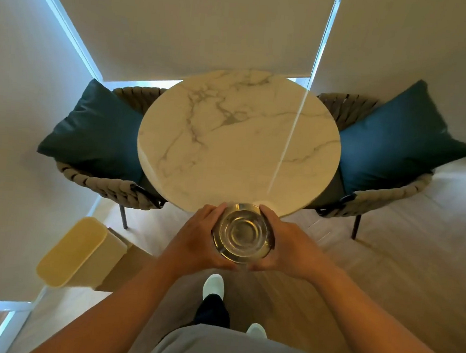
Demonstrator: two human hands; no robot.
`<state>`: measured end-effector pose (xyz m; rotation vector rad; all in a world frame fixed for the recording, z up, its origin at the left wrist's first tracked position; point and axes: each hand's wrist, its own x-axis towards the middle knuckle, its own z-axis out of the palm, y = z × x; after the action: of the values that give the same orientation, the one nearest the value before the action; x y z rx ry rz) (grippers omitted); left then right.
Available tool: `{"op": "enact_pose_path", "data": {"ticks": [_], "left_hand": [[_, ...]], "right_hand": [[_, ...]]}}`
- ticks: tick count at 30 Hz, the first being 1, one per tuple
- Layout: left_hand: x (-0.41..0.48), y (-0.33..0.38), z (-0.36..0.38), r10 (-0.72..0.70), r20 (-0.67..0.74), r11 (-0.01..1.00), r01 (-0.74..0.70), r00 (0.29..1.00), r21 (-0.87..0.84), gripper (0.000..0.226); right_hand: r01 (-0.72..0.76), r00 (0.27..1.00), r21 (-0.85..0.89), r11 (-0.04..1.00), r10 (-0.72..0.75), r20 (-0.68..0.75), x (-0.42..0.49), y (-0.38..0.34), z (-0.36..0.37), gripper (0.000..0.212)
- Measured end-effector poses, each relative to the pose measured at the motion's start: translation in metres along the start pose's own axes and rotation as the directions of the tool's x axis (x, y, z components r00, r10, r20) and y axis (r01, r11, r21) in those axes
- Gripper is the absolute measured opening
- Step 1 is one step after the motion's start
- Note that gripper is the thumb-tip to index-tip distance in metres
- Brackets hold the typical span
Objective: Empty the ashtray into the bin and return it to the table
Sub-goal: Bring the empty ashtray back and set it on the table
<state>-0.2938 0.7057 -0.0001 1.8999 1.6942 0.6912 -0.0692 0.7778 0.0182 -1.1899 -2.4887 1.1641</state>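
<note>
A round glass ashtray (243, 231) with a metallic rim is held in the air just in front of the near edge of the round marble table (237, 137). My left hand (196, 237) grips its left side and my right hand (285, 244) grips its right side. The bowl of the ashtray looks bare, with nothing visible in it. A pale yellow bin (76, 251) with a closed lid stands on the floor to my lower left, beside the left chair.
Two woven chairs flank the table, the left chair (108, 186) and the right chair (386, 199), each with a dark teal cushion. Roller blinds cover the windows behind. My feet in white slippers (213, 285) stand on the wooden floor.
</note>
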Motion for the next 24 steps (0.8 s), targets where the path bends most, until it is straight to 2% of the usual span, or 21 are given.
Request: {"op": "enact_pose_path", "data": {"ticks": [4, 7, 12, 20, 24], "left_hand": [[0.026, -0.007, -0.003, -0.032, 0.017, 0.999, 0.032, 0.999, -0.019, 0.126], [0.048, -0.023, -0.009, -0.016, 0.022, 1.0, 0.016, 1.0, -0.006, 0.122], [0.1, -0.062, -0.024, 0.001, 0.042, 1.0, -0.001, 0.999, 0.002, 0.117], [0.188, -0.131, -0.035, -0.058, 0.123, 0.998, 0.056, 0.991, 0.025, 0.127], [0.236, -0.155, -0.03, -0.098, 0.118, 0.995, 0.096, 0.988, 0.021, 0.13]], "right_hand": [[-0.055, 0.998, 0.009, 0.998, 0.055, -0.005, 0.022, 0.012, -0.003, 0.131], [-0.114, 0.993, -0.01, 0.993, 0.114, 0.033, 0.051, 0.021, -0.004, 0.14], [-0.179, 0.983, 0.012, 0.984, 0.179, 0.04, 0.112, 0.025, -0.01, 0.139], [-0.253, 0.967, -0.038, 0.967, 0.253, 0.016, 0.212, 0.047, -0.018, 0.136], [-0.263, 0.964, -0.062, 0.963, 0.264, 0.024, 0.262, 0.071, -0.029, 0.139]]}}
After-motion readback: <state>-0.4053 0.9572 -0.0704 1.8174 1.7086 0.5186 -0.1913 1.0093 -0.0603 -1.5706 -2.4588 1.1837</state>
